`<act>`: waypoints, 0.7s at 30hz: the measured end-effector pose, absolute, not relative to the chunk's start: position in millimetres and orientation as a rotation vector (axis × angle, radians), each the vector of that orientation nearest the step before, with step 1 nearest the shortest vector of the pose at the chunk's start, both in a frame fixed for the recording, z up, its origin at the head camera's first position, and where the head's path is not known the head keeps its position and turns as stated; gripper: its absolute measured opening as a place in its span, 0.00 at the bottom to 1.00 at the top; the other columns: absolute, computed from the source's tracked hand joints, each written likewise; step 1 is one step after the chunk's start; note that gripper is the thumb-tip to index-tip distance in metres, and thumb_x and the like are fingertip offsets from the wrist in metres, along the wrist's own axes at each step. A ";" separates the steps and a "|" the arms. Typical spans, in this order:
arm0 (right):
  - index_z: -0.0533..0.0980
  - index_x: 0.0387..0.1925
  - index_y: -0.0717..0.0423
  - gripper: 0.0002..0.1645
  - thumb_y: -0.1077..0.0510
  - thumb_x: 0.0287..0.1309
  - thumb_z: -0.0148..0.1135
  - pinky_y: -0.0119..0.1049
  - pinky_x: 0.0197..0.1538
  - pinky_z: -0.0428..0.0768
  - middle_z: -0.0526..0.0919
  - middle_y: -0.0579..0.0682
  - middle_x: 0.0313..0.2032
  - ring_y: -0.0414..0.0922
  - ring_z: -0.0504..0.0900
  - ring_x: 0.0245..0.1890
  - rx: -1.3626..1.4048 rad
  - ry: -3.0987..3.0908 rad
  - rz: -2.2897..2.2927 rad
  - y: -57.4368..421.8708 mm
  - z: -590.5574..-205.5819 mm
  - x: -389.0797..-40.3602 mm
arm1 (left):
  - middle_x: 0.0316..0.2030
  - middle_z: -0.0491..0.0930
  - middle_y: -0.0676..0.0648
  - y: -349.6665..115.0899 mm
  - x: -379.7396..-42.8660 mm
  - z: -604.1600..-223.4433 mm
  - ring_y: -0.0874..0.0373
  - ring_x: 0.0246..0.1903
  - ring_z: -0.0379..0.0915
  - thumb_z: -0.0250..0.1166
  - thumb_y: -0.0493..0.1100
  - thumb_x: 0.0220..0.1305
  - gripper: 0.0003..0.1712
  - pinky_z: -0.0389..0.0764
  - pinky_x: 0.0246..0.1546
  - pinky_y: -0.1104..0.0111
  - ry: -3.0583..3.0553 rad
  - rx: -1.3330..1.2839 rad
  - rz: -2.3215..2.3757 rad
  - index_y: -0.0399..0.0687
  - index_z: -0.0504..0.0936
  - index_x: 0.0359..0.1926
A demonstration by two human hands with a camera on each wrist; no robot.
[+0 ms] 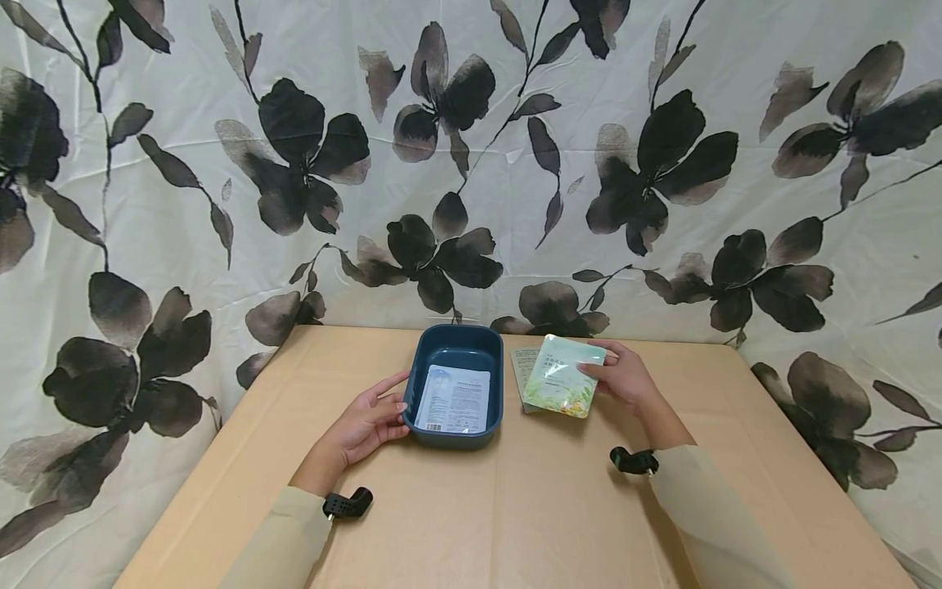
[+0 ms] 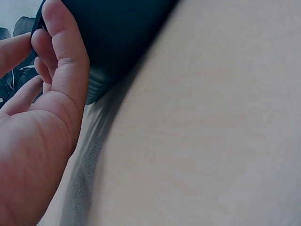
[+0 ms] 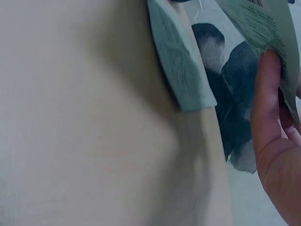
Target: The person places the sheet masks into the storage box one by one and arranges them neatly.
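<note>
A dark blue rectangular plastic bin stands on the table, and a white printed packet lies inside it, text side up. My left hand holds the bin's left side, its fingers and thumb at the rim; the left wrist view shows this hand close against the bin's dark wall. To the right of the bin, my right hand pinches a pale green packet with a plant picture by its right edge, tilted above the table. A second pale green packet lies on the table, partly hidden behind the held one.
The light wood-coloured table ends at its back edge just behind the bin and packets. Behind it hangs a white cloth with dark flowers. A black wrist device sits on the left wrist, another on the right.
</note>
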State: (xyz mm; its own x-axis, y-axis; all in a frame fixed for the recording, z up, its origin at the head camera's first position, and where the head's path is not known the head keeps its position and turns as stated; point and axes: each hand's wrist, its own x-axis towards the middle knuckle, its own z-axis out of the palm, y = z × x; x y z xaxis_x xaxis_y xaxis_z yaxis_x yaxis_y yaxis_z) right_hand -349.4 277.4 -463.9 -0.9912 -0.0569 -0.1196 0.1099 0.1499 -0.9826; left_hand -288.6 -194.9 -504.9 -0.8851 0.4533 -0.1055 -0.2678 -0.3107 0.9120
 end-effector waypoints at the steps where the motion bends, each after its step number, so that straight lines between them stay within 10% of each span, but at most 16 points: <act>1: 0.60 0.76 0.57 0.46 0.62 0.60 0.73 0.35 0.38 0.88 0.87 0.48 0.51 0.39 0.88 0.36 0.045 2.273 -1.972 275.4 -461.7 -348.7 | 0.55 0.76 0.44 -194.9 -288.3 -504.8 0.59 0.37 0.79 0.55 0.32 0.76 0.41 0.87 0.43 0.66 1.500 0.239 2.221 0.55 0.50 0.82; 21: 0.62 0.74 0.56 0.43 0.66 0.60 0.71 0.39 0.43 0.89 0.85 0.58 0.54 0.43 0.89 0.40 -0.084 2.161 -2.055 239.6 -436.0 -339.5 | 0.55 0.75 0.43 -194.1 -287.0 -505.3 0.58 0.37 0.80 0.55 0.32 0.76 0.40 0.87 0.43 0.66 1.508 0.215 2.225 0.56 0.52 0.81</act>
